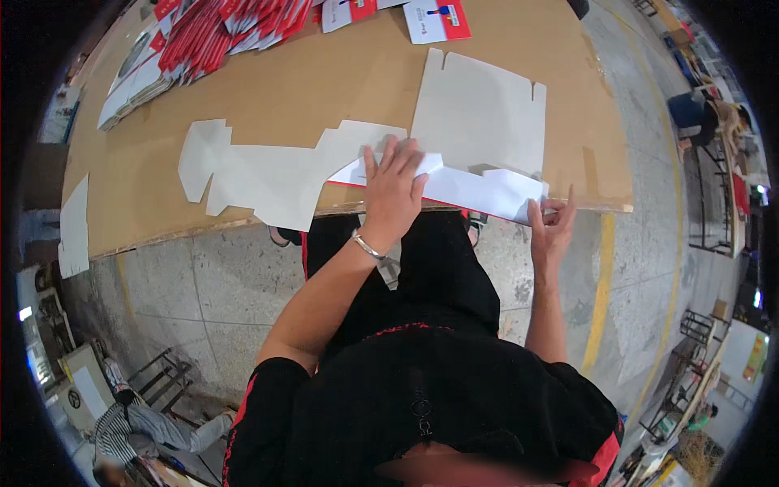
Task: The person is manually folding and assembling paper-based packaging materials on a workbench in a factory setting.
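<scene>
A flat white die-cut carton blank with a red edge (471, 188) lies at the near edge of the brown cardboard-covered table (324, 89). My left hand (393, 191), with a silver bracelet on the wrist, presses flat on its left part, fingers spread. My right hand (552, 223) pinches the blank's right end at the table edge. Two more white blanks lie flat beside it: one to the left (268, 174) and one behind (483, 109).
A fanned pile of red and white flat cartons (195, 40) lies at the table's far left, with loose ones (436, 18) at the far middle. A white sheet (75, 227) hangs off the left edge. Concrete floor with a yellow line (602, 276) runs on the right. Another person crouches at lower left (142, 430).
</scene>
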`<state>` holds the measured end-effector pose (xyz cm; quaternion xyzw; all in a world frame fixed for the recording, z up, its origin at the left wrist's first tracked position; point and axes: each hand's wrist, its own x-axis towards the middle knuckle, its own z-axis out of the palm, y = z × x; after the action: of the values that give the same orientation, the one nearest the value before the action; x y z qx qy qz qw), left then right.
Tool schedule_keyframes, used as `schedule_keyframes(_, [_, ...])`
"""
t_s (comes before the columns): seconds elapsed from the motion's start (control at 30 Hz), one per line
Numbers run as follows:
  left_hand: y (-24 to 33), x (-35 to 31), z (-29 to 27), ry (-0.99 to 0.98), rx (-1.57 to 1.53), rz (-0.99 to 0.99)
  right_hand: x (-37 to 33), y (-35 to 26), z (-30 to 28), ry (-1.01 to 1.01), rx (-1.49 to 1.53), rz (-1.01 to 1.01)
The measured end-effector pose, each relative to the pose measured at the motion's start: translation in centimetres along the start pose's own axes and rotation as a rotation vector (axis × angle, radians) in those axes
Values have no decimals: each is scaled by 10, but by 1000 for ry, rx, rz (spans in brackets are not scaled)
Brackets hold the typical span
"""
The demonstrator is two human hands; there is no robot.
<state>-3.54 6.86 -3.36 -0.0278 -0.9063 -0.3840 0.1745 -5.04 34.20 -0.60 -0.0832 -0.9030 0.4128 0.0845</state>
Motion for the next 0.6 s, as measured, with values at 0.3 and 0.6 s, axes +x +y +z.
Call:
schedule_keyframes(0.3, [36, 2, 13, -365, 349, 285, -64, 10, 48, -598, 960, 446])
schedule_keyframes(0.6, [45, -19, 12, -326, 311, 243, -23, 2, 31, 118, 67, -287])
